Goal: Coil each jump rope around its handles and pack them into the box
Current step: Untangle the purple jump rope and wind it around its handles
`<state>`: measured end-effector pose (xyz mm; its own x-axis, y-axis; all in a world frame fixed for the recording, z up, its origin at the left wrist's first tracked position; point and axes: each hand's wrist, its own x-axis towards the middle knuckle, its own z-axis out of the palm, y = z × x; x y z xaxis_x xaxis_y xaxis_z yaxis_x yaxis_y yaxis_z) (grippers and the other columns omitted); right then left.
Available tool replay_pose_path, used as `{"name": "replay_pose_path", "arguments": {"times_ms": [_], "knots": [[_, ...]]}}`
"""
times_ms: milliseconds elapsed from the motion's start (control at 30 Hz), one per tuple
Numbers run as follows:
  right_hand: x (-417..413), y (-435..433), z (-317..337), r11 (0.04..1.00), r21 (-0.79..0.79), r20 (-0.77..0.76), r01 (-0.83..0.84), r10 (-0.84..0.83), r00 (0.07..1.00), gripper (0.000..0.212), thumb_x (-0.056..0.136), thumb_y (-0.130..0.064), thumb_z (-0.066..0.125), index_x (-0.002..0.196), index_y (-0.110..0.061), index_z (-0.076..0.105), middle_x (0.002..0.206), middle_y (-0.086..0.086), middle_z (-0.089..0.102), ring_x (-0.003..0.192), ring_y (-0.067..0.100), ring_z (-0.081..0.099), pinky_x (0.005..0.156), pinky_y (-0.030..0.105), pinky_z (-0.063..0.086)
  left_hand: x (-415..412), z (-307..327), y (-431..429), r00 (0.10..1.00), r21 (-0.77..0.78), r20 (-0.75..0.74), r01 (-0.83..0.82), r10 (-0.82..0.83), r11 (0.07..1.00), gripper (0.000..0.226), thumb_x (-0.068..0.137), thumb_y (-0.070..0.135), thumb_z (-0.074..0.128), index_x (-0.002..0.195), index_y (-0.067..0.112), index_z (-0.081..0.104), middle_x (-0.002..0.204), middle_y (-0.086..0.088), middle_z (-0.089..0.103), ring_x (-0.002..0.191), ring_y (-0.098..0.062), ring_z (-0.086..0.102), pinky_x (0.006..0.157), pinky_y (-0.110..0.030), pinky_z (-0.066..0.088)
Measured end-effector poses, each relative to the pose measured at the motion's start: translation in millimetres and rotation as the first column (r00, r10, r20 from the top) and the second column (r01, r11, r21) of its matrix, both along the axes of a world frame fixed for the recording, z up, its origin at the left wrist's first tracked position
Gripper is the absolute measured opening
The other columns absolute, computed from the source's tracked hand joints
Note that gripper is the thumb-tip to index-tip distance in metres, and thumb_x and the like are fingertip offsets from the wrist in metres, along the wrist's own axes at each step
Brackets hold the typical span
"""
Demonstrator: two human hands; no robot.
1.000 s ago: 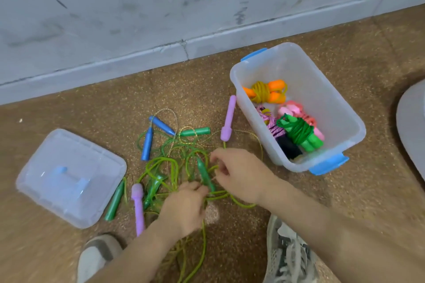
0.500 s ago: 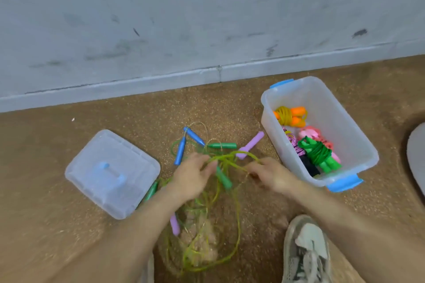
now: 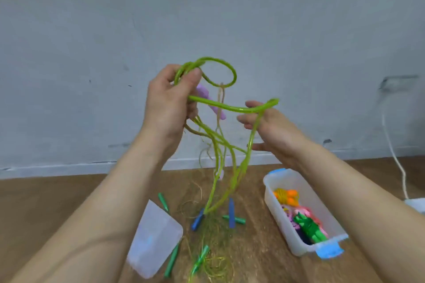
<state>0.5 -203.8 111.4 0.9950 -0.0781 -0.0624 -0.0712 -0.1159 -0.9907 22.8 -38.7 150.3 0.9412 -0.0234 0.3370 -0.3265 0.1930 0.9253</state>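
Forearms: both bare, reaching up from the near edge, one on each side of centre.
Left hand (image 3: pixel 169 103): raised in front of the wall, with fingers and thumb curled tight round several loops of the green rope (image 3: pixel 239 110). A purple handle (image 3: pixel 203 91) shows just behind the fingers.
Right hand (image 3: pixel 269 128): raised to the right of the other, fingers straight and apart, clamping nothing. One strand of the green rope lies hooked over it and runs down across the palm.
Green rope: one loop stands above the left hand and one strand spans between the hands. The rest hangs in a bunch to the floor (image 3: pixel 46 209), with a thin tan cord (image 3: pixel 221 96) tangled in.
Near floor: two green handles (image 3: pixel 172 259) (image 3: pixel 200 257) lie just right of the lid, among thin yellow-green cord (image 3: pixel 216 266).
Lid (image 3: pixel 156 232): translucent, flat on the floor, left of centre.
Box (image 3: pixel 274 213): translucent with blue latches, open, on the floor to the right. It holds coiled ropes: a green bundle (image 3: pixel 310 228) nearest, a pink bundle (image 3: pixel 305 211) behind it, and an orange-handled bundle (image 3: pixel 286 196) farthest.
Mid floor: a blue handle (image 3: pixel 198 223) lies where the hanging bunch comes down. A second blue handle (image 3: pixel 231 216) crosses another green one (image 3: pixel 239 220) between lid and box.
Far right: a white cable (image 3: pixel 395 158) runs down the wall.
Wall (image 3: pixel 207 18): grey, with pale skirting along the floor.
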Motion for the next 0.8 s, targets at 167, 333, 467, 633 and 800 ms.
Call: {"name": "replay_pose_path", "arguments": {"times_ms": [167,333,467,633,800], "knots": [[-24.3,37.5,8.3,0.959,0.148,-0.098,-0.244,0.259,0.961,0.036,0.095,-0.046,0.048,0.126,-0.030,0.056,0.118,0.006,0.068,0.107,0.019,0.066,0.084,0.039,0.047,-15.8,-24.2,19.8,0.949,-0.263,-0.177,0.209,-0.260,0.942,0.022,0.098,0.019,0.046,0.081,0.011,0.059,0.057,-0.001,0.052,0.054,-0.012,0.048,0.058,-0.025,0.037],[-27.7,52.6,-39.7,0.913,0.334,-0.249,-0.235,0.325,0.912,0.034,0.092,-0.046,0.053,0.119,-0.028,0.063,0.111,0.003,0.067,0.098,0.015,0.066,0.083,0.038,0.045,-11.5,-64.7,24.2,0.994,0.757,-0.105,0.084,-0.006,0.648,0.037,0.101,0.033,0.040,0.084,0.012,0.066,0.082,-0.003,0.067,0.081,-0.020,0.060,0.076,-0.032,0.045],[-16.3,50.3,-45.1,0.898,0.406,-0.283,-0.170,0.300,0.911,0.015,0.091,-0.032,0.056,0.090,-0.022,0.067,0.093,0.004,0.066,0.084,0.014,0.067,0.077,0.036,0.043,-9.0,-70.5,35.8,0.994,0.947,-0.060,0.084,-0.087,0.309,0.044,0.100,0.039,0.035,0.085,0.009,0.063,0.085,-0.011,0.067,0.085,-0.028,0.060,0.076,-0.039,0.048],[-4.7,50.6,-41.5,0.835,0.549,-0.207,-0.039,0.181,0.962,0.011,0.091,-0.015,0.060,0.082,-0.010,0.065,0.085,0.007,0.067,0.074,0.018,0.066,0.072,0.035,0.050,-9.9,-65.0,42.1,0.939,0.901,-0.244,0.312,-0.243,0.302,0.035,0.095,0.043,0.049,0.081,0.017,0.067,0.070,0.000,0.060,0.065,-0.014,0.052,0.066,-0.032,0.044],[-4.5,48.8,-29.3,0.823,0.533,-0.066,-0.194,0.270,0.961,0.007,0.088,-0.004,0.056,0.091,-0.007,0.061,0.077,0.008,0.070,0.064,0.016,0.068,0.059,0.026,0.055,-8.0,-53.3,59.2,0.926,0.854,-0.309,0.370,-0.216,0.365,0.027,0.083,0.045,0.068,0.080,0.018,0.071,0.068,0.007,0.063,0.061,-0.005,0.054,0.065,-0.027,0.044]]}}
